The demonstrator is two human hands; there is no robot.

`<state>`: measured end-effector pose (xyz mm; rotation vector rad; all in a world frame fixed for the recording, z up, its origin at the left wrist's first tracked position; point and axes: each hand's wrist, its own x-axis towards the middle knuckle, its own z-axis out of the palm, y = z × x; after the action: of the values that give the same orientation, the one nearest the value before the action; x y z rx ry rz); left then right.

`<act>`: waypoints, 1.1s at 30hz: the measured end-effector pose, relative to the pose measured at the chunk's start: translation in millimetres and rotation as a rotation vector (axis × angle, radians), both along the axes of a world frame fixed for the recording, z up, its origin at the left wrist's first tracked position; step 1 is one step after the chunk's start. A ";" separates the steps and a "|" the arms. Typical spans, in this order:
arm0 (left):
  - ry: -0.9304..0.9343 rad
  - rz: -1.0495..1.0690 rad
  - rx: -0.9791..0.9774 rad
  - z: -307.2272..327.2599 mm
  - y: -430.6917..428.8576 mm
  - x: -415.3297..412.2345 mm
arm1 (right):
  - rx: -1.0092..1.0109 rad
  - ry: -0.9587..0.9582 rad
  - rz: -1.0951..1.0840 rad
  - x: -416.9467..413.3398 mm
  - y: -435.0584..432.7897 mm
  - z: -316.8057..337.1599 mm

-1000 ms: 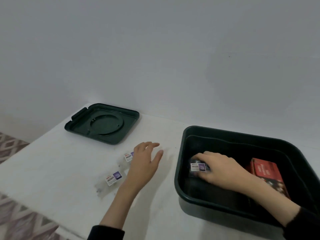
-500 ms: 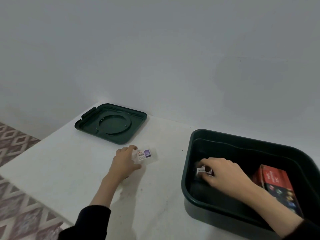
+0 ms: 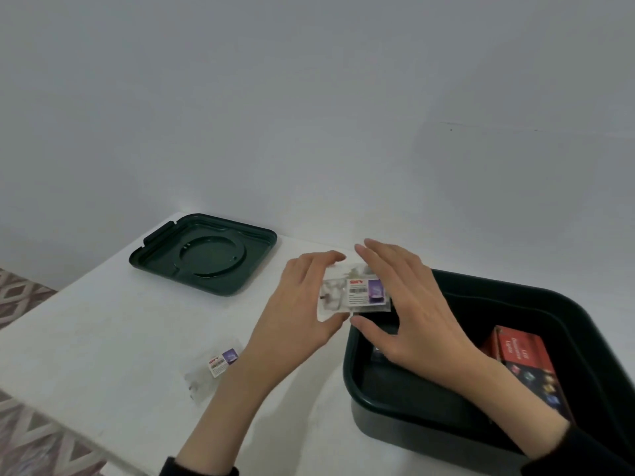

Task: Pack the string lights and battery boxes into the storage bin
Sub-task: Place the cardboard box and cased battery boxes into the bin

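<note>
A clear packet of string lights [image 3: 354, 293] with a white and purple label is held in the air beside the dark green storage bin [image 3: 385, 405], at its left rim. My left hand [image 3: 302, 304] pinches the packet's left end between thumb and fingers. My right hand [image 3: 409, 310] takes its right end, fingers above and thumb below. A second clear packet [image 3: 213, 369] lies on the white table [image 3: 103, 338] near the front left. A red box of lights [image 3: 525, 365] lies in the bin's right part. A dark item in the bin is mostly hidden under my right hand.
The bin's dark green lid [image 3: 206, 255] lies upside down at the table's back left. The wall runs right behind the table. A patterned floor [image 3: 31, 441] shows beyond the table's left edge.
My left hand lifted a packet from the table and carried it right toward the bin. My right hand left the item inside the bin and rose to take the packet's other end.
</note>
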<state>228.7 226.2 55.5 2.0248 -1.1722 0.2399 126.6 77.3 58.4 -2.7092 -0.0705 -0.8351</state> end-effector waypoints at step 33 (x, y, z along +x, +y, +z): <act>0.467 0.475 0.344 -78.3 108.4 49.8 | 0.222 0.101 -0.147 1.8 -5.3 -14.2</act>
<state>278.6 334.6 -22.8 2.4655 -0.4550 -0.2157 128.4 71.9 44.1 -2.5631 0.2324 -0.6985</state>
